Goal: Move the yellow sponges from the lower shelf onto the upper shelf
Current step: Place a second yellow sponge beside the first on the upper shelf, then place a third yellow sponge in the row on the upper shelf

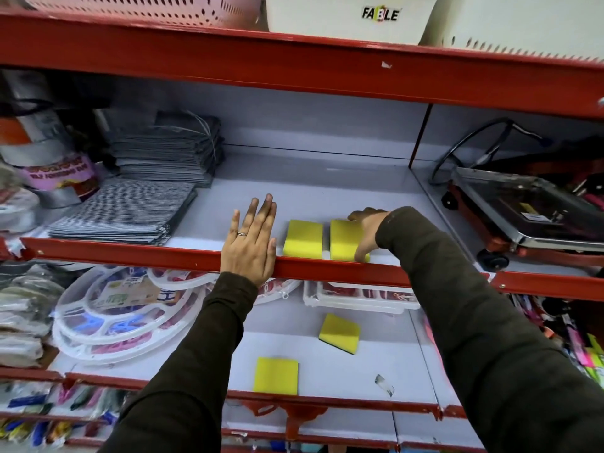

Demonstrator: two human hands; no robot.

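Under the right hand (366,233) sat a sponge (344,238), fingers around it to set it down beside another sponge (303,238). Flat and wide, the left hand (251,238) leaned on the shelf edge (130,253). Below both hands, two sponges (276,376) waited.

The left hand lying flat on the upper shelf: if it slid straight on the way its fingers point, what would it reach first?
The left hand points toward the back of the upper shelf. That stretch looks bare, so it would probably meet the rear wall first; the stacked grey cloths seem to sit off to its left, though depth is uncertain.
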